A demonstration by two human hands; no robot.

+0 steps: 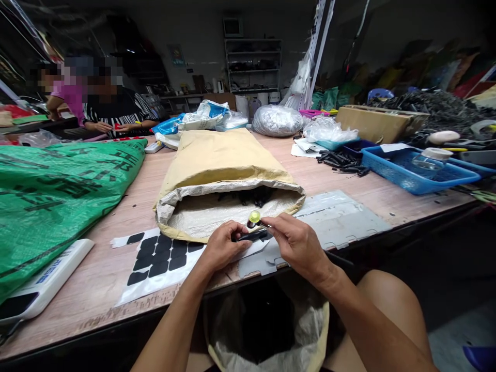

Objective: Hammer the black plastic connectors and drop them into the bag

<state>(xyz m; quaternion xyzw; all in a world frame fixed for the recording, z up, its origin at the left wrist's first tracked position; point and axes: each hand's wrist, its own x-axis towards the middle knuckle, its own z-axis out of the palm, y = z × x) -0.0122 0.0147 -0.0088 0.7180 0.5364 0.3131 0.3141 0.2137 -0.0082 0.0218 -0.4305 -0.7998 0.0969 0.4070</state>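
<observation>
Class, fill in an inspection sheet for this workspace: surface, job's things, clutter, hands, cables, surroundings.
Surface: wood-patterned table, grey sheet near its front edge.
Job's things: black piece; tool with a yellow-green round end; yellow sack, mouth open, dark pieces inside.
Clutter: green sack; blue tray; loose black pieces beside it.
Hands: left hand holds the black piece; right hand grips the tool.
Cables: dark cable by the white device.
Surroundings: co-worker in striped top; shelf rack behind.

One near left hand (227, 245) shown at seven o'clock, one near right hand (296, 240) at five, two yellow sacks (228, 150) seen at twelve and six, one printed green sack (70, 186) at nine, one sticker sheet (157, 253) at eight
</observation>
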